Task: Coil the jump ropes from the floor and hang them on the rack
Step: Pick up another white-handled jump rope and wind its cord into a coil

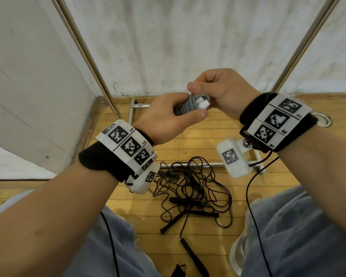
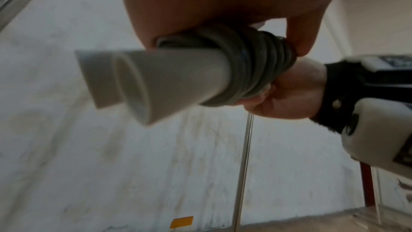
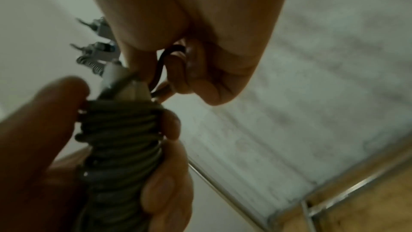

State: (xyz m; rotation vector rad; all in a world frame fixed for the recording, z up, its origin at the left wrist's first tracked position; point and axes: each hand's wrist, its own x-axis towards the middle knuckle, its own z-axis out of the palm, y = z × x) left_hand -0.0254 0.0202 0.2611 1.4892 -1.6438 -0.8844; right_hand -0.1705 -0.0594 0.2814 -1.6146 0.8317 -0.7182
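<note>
A grey jump rope (image 1: 185,105), wound tightly round its two white handles (image 2: 142,84), is held in the air between both hands, above the wooden floor (image 1: 208,132) and in front of the white wall (image 1: 188,37). The bundle is gripped by the left hand (image 1: 164,118), whose fingers and thumb are curled round the coils. The upper end of the bundle, where the handle tips show, is pinched by the thumb and curled fingers of the right hand (image 1: 222,92). A tangle of black jump ropes (image 1: 192,188) with black handles is left on the floor between the person's knees, near the rack's low metal bar (image 1: 214,164). Two slanted metal poles (image 1: 82,50) of the rack are seen against the wall.
</note>
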